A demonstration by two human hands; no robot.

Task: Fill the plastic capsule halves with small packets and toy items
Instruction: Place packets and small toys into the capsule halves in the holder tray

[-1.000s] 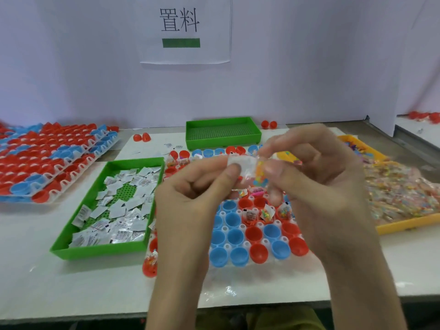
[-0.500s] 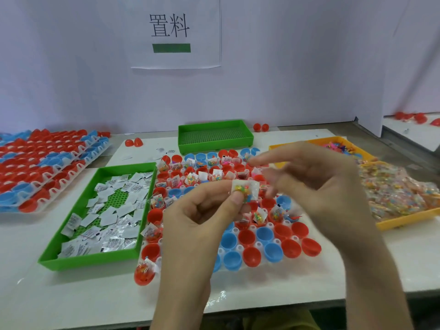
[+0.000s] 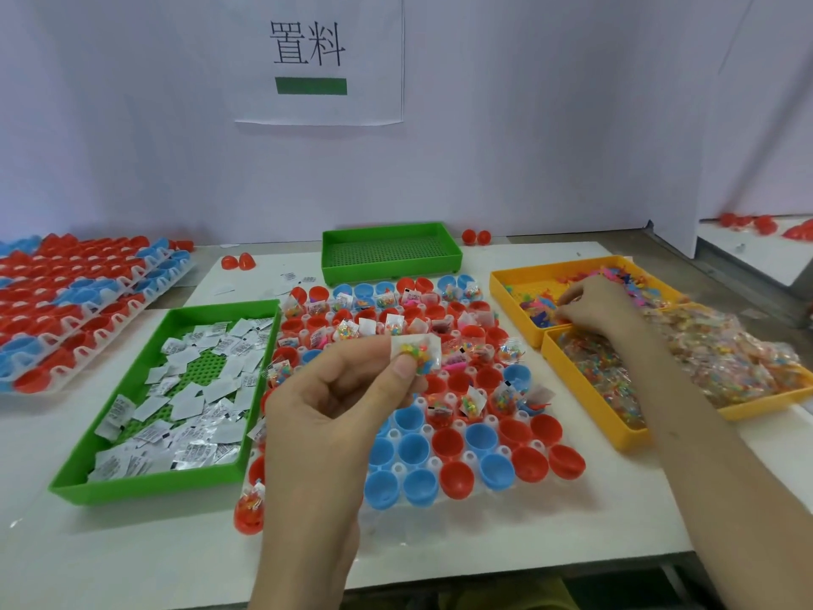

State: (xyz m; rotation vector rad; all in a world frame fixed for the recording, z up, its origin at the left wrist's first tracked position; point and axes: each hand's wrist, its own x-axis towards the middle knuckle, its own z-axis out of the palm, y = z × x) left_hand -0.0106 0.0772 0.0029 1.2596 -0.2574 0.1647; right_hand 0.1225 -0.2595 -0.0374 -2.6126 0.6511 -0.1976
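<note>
Capsule halves (image 3: 457, 446), red and blue, sat open side up in a clear holder (image 3: 398, 468), the farther rows carrying packets. Above that holder the left hand (image 3: 334, 402) pinched a small clear packet (image 3: 415, 352) of coloured beads between thumb and curled fingers. Right of the holder, the right hand (image 3: 594, 308) dipped bent fingers into a yellow tray (image 3: 499, 284) of toy pieces (image 3: 539, 308); whether it gripped any I could not tell. Left of the holder lay a green tray (image 3: 145, 488) of white sachets (image 3: 189, 389).
</note>
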